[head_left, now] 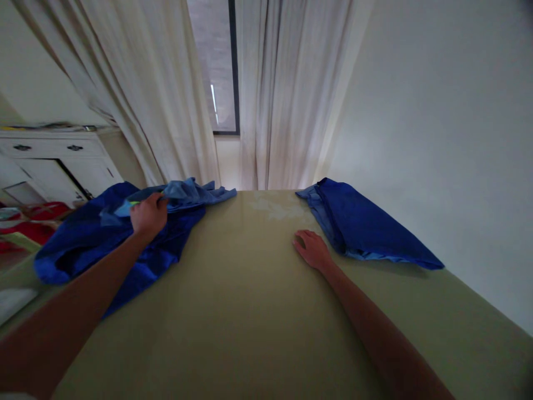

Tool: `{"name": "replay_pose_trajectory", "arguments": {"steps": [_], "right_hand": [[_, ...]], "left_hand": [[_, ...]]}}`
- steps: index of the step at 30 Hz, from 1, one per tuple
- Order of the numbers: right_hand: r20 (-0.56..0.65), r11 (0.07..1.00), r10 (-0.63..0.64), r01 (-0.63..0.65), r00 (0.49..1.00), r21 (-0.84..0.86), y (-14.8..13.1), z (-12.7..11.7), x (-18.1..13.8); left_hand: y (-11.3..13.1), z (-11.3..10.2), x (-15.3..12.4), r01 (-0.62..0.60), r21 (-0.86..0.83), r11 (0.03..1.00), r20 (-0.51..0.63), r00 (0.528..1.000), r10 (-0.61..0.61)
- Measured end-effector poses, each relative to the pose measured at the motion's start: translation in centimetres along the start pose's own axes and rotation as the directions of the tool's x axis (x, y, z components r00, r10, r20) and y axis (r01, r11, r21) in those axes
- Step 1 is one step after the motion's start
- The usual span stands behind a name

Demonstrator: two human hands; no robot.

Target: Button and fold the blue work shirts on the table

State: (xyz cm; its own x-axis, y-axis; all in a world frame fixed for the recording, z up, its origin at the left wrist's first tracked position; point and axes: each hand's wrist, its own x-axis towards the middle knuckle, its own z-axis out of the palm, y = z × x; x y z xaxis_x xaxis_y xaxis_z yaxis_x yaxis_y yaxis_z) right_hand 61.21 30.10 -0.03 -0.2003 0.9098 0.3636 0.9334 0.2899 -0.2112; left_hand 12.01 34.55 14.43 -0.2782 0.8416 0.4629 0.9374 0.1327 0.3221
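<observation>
My left hand (149, 215) is closed on a crumpled light blue cloth (189, 191), which lies over a royal blue cloth (160, 266) at the table's left side. A small yellow-green spot shows beside the fingers. My right hand (313, 250) rests on the table, its fingers loosely bent with a gap between thumb and forefinger, and holds nothing. Just beyond it to the right is a folded blue cloth (358, 222), dark blue on top with lighter blue layers showing along its edges.
The pale table (250, 311) stretches ahead to long cream curtains (154, 83) and a narrow window (216, 66). A white wall (441, 133) borders the right side. To the left stand a white cabinet (89, 161) and red items (33, 225).
</observation>
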Motion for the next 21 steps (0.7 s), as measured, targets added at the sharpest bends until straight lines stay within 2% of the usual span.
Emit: {"name": "replay_pose_trajectory", "arguments": {"steps": [2, 3, 4, 5, 6, 8, 9, 10, 11, 12, 13, 14, 15, 18, 19, 21], "right_hand": [[-0.004, 1.0, -0.006, 0.006, 1.0, 0.009, 0.2, 0.0, -0.1], [0.0, 1.0, -0.011, 0.011, 1.0, 0.021, 0.4, 0.1, -0.1], [0.007, 0.999, -0.014, 0.014, 1.0, 0.038, 0.6, 0.1, -0.2], [0.015, 0.998, -0.015, 0.014, 1.0, 0.057, 0.8, 0.1, -0.3], [0.022, 0.997, -0.014, 0.012, 1.0, 0.077, 1.0, 0.1, -0.4], [0.028, 0.994, -0.006, 0.003, 1.0, 0.113, 1.4, 0.1, -0.5], [0.028, 0.992, -0.004, 0.001, 1.0, 0.128, 1.5, 0.1, -0.6], [0.029, 0.99, -0.009, 0.005, 1.0, 0.139, 1.6, 0.1, -0.6], [0.034, 0.989, -0.015, 0.01, 0.999, 0.147, 1.7, 0.1, -0.6], [0.041, 0.988, -0.02, 0.013, 0.999, 0.151, 1.7, 0.1, -0.5], [0.05, 0.988, -0.022, 0.014, 0.999, 0.152, 1.7, 0.0, -0.5], [0.059, 0.988, -0.022, 0.013, 0.998, 0.151, 1.7, 0.0, -0.4], [0.066, 0.989, -0.018, 0.008, 0.998, 0.149, 1.7, 0.0, -0.3], [0.064, 0.987, 0.003, -0.013, 0.998, 0.161, 1.5, -0.4, -0.2], [0.06, 0.985, 0.007, -0.018, 0.998, 0.17, 1.3, -0.6, -0.2], [0.056, 0.981, -0.004, -0.007, 0.998, 0.196, 0.8, -1.0, -0.4]], "left_hand": [[3.3, -1.7, -2.7, -0.203, -0.203, 0.958, -0.042, 0.979, 0.198], [5.1, -2.8, -4.9, -0.319, -0.282, 0.905, -0.103, 0.948, 0.302], [6.7, -3.9, -7.5, -0.478, -0.359, 0.802, -0.073, 0.871, 0.486], [8.2, -5.1, -10.4, -0.621, -0.425, 0.658, -0.028, 0.736, 0.677], [9.4, -6.1, -13.4, -0.715, -0.481, 0.508, 0.012, 0.574, 0.819], [10.9, -7.6, -18.5, -0.776, -0.562, 0.287, 0.127, 0.262, 0.957], [11.2, -7.8, -20.4, -0.763, -0.608, 0.219, 0.178, 0.139, 0.974], [11.2, -7.8, -21.7, -0.738, -0.645, 0.198, 0.229, 0.061, 0.972], [10.9, -7.4, -22.5, -0.708, -0.678, 0.2, 0.27, 0.013, 0.963], [10.5, -6.8, -22.7, -0.677, -0.702, 0.221, 0.307, -0.008, 0.952], [10.0, -5.9, -22.6, -0.655, -0.71, 0.258, 0.345, -0.004, 0.939], [9.5, -5.0, -22.1, -0.646, -0.701, 0.303, 0.381, 0.02, 0.924], [9.0, -4.0, -21.5, -0.65, -0.671, 0.356, 0.419, 0.063, 0.906], [7.7, -1.1, -19.8, -0.68, -0.505, 0.531, 0.499, 0.271, 0.823], [7.4, -0.3, -19.6, -0.68, -0.464, 0.568, 0.507, 0.321, 0.799], [7.0, 1.1, -19.5, -0.679, -0.429, 0.596, 0.518, 0.356, 0.778]]}}
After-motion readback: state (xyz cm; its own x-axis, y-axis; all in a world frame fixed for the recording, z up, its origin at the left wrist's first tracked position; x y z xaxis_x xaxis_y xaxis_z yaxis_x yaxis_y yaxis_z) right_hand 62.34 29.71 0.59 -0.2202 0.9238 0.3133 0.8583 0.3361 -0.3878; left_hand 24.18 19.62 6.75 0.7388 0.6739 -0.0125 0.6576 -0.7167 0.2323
